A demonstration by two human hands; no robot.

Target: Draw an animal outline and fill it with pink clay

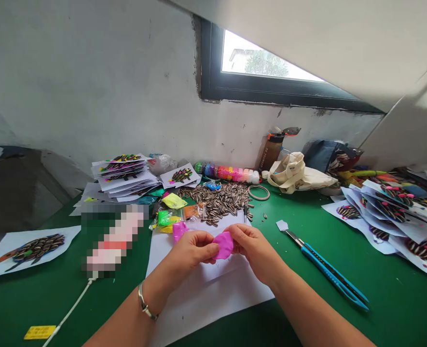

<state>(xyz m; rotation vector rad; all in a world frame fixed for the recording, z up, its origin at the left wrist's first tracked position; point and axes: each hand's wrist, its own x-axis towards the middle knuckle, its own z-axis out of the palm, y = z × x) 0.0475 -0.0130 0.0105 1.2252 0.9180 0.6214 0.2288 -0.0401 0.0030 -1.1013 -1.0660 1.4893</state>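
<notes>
A flattened piece of pink modelling clay [223,245] is pinched between both hands above the white paper [213,308]. My left hand [195,248] grips its left edge between thumb and fingers. On the other side, my right hand [253,248] holds its upper right edge with closed fingers. Just behind my left hand lies another pink clay piece or packet [179,231], partly hidden by it. Packets of green clay [167,219], orange clay [193,211] and yellow-green clay [174,200] lie behind the hands, beside a spread heap of striped sunflower seeds [227,195].
A blue utility knife [329,270] lies right on the green table [296,318]. Stacked seed-decorated sheets stand at left [124,178] and right [390,221]. Tape roll [258,199], bottle [271,152], cloth bag [296,173] and clay tubs [231,172] line the back. A cable [72,308] runs front left.
</notes>
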